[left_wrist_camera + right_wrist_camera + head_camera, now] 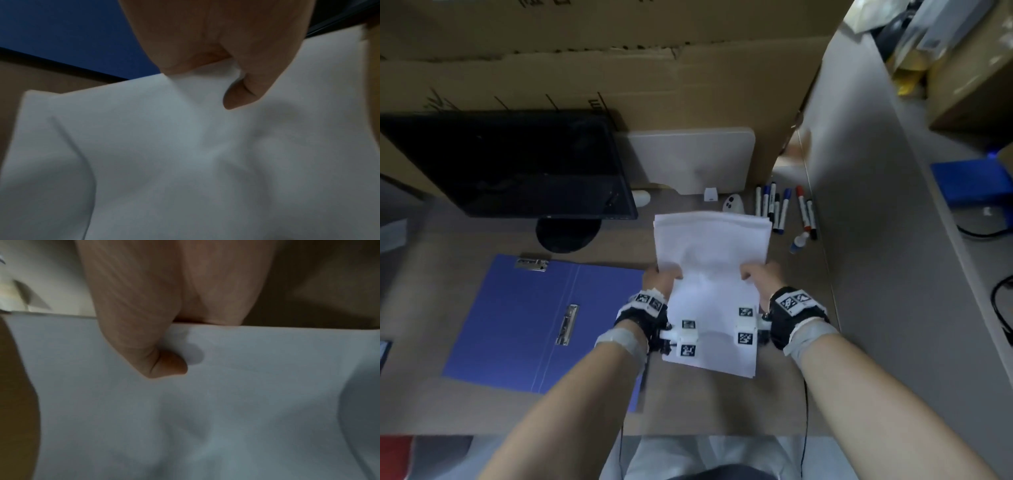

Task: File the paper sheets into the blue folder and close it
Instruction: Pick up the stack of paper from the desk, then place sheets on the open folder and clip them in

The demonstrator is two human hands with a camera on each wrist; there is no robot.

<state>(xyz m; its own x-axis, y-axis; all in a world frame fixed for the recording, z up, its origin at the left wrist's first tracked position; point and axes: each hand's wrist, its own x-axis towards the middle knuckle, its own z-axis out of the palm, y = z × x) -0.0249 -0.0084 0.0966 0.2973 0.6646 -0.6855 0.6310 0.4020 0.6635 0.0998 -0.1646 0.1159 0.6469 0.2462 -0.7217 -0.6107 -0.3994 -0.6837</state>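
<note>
Two hands hold the paper sheets

The left hand [659, 279] and right hand [758, 277] each pinch a side of the paper sheets [714, 260], lifted over the desk's front edge; the open blue folder [524, 322] lies flat just left, nearest the left hand.

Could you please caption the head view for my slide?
Both hands, left hand and right hand, grip paper sheets beside the open blue folder.
</note>
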